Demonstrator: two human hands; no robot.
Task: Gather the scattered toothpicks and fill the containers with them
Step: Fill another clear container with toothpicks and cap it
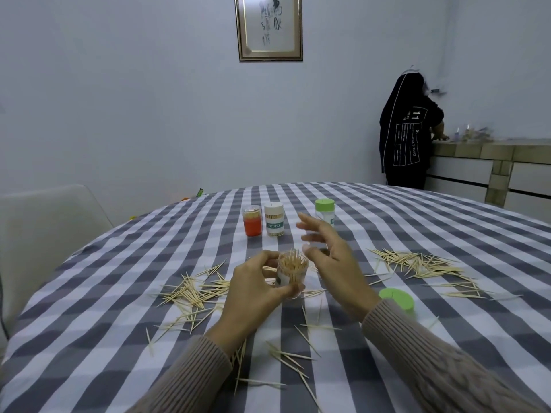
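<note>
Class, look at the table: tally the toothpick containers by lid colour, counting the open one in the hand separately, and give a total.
Green lid on: 1, the green-lidded container
White lid on: 1, the white-lidded container
Clear lid on: 1, the orange container
Open, no lid: 1, the clear container in the left hand
Total: 4

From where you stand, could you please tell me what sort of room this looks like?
Probably a home dining room: a round table under a checked tablecloth, a pale chair pulled up to it, a framed picture on the wall, and a low cabinet along the right side.
</note>
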